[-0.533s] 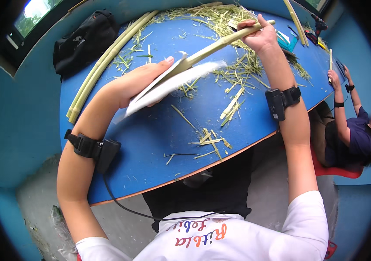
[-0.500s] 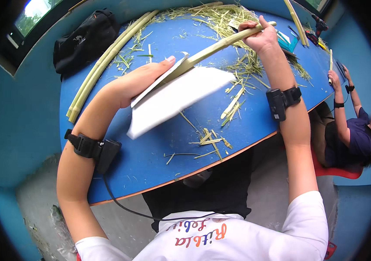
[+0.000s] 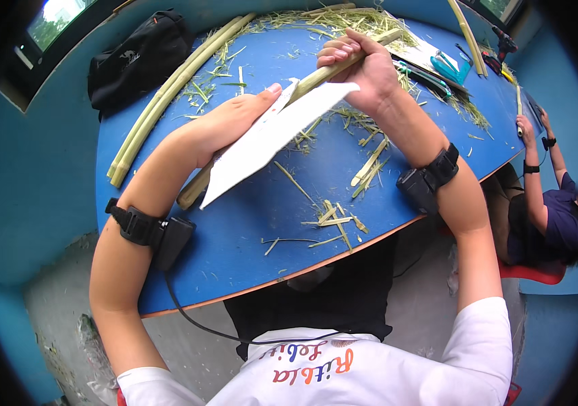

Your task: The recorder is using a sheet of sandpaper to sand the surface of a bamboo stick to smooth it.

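My left hand (image 3: 238, 120) is closed on a white folded sheet (image 3: 262, 145) wrapped round a pale green bamboo-like stalk (image 3: 312, 81). The thumb presses along the sheet's upper fold, while the loose part flares toward me. Farther up and to the right, my right hand (image 3: 370, 74) has its fingers curled round the stalk. One end of the stalk sticks out beyond that hand; the other (image 3: 193, 193) shows below my left wrist. The sheet hides the stalk's middle.
Two long stalks (image 3: 167, 95) lie at the left of the blue table (image 3: 228, 254), beside a black bag (image 3: 141, 61). Shavings (image 3: 333, 220) are scattered about. A teal tool (image 3: 451, 68) and a drill (image 3: 504, 42) lie at far right. A co-worker (image 3: 549, 216) holds a stick there.
My right hand has moved left and nearer to my left hand. The stalk has slid down-left through the sheet, and its lower end now shows past it. My left hand has barely moved.
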`<state>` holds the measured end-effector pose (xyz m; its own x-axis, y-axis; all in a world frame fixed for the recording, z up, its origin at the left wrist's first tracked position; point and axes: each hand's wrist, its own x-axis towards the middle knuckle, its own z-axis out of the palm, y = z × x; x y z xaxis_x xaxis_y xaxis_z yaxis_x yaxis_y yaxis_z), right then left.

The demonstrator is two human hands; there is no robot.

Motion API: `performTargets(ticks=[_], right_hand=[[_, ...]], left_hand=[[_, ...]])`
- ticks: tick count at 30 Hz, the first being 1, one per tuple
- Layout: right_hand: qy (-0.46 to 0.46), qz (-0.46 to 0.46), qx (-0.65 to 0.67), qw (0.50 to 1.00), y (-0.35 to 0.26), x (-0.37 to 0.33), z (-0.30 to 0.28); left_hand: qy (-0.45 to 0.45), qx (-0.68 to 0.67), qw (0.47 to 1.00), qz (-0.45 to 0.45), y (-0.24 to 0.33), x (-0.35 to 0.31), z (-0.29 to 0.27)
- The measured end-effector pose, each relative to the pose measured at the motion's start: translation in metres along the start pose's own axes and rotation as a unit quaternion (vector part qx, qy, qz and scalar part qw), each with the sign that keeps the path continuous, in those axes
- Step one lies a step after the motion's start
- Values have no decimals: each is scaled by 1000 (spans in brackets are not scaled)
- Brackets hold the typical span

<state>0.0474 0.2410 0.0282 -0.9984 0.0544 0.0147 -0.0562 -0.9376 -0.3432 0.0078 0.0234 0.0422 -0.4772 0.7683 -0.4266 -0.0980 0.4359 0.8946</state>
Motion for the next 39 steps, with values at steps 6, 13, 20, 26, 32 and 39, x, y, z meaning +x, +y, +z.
performTargets(ticks=[6,13,20,26,32,39], right_hand=[[-77,-70,12,995,-55,2,-14],[-100,-96,37,990,-85,-5,-13],[-124,-89,-2,988,-65,-9,-3],[-178,-98,-64,977,-74,-4,11],[-148,-151,-124,970,-72,-9,18],[-60,-74,-544,834,-15,-5,1]], left_hand=[[-31,29,998,56,-4,7,5],[14,87,994,65,8,6,26],[-44,2,998,53,1,3,16],[-118,-47,988,88,-1,0,12],[-78,-102,989,74,4,-4,17],[133,-139,971,141,-1,7,35]])
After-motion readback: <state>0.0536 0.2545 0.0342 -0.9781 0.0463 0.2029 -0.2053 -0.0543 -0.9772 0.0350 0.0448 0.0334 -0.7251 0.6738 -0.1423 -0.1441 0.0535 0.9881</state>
